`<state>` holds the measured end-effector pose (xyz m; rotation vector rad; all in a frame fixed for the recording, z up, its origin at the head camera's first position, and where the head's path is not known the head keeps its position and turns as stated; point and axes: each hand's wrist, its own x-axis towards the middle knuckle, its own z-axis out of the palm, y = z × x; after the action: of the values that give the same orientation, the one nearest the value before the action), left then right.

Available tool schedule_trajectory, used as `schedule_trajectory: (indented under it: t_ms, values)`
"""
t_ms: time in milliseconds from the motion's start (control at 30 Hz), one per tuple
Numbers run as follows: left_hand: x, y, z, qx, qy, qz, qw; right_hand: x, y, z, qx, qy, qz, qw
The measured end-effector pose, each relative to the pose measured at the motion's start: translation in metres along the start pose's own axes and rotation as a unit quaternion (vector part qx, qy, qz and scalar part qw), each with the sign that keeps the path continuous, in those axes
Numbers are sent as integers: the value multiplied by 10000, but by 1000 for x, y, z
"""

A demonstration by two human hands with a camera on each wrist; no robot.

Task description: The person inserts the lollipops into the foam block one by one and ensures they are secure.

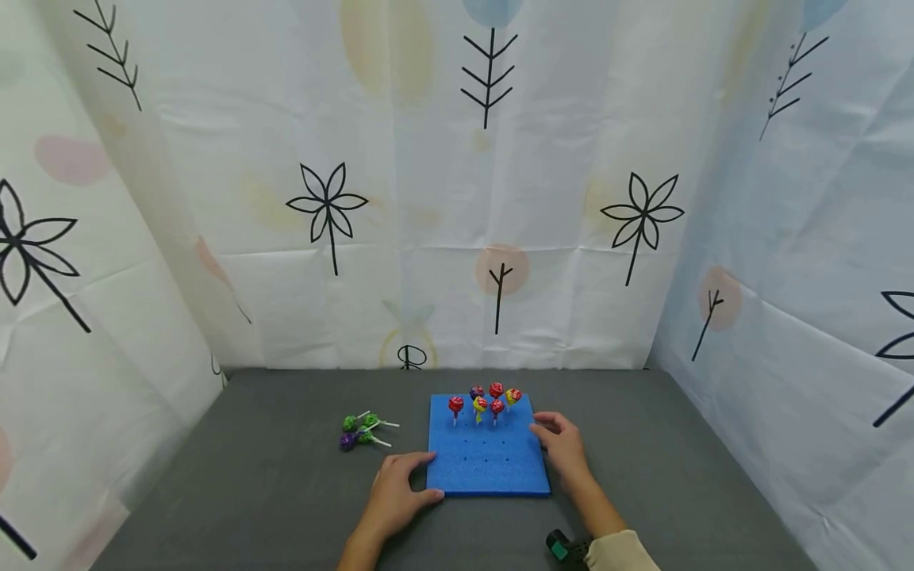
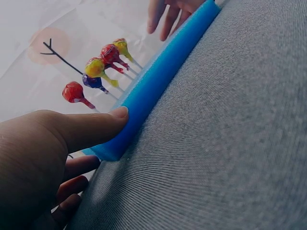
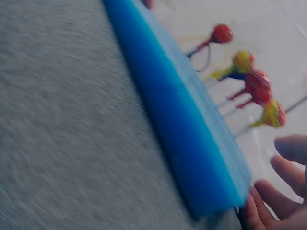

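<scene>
Head view: left hand (image 1: 394, 490) is open, thumb and fingers touching the blue board (image 1: 489, 477) near its near left corner. Right hand (image 1: 566, 450), fingers loosely extended, is at the board's right edge; contact is unconfirmed. Loose lollipops (image 1: 366, 436) lie left; six upright lollipops (image 1: 480, 404) occupy the board's far part.

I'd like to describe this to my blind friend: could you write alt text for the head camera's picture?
A person's left hand and right hand flank a blue board holding six upright lollipops. Green and purple lollipops lie loose on the grey table to the board's left. White patterned cloth hangs behind.
</scene>
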<state>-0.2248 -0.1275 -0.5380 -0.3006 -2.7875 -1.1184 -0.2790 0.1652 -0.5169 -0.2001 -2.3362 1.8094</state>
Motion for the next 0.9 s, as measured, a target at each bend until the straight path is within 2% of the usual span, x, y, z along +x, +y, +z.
schedule_trajectory:
  t_ms: [133,300,467,600,900]
  values:
    - [0,1,1,16,-14,-3,10000,1,1,-8,-25,-295,116,9995]
    - [-1,1,1,31,-56,-62,10000,0,4,-15,-208,-637,-25,9978]
    - [-1,2,2,-10,-24,-51,10000,-2,8,-23,-130,-895,-125,9958]
    - [-1,1,3,-9,40,26,10000,-2,13,-27,-195,-1018,-179,9944]
    - [-1,-1,3,36,112,58,9999,-5,18,-27,-699,-1199,-634,9883]
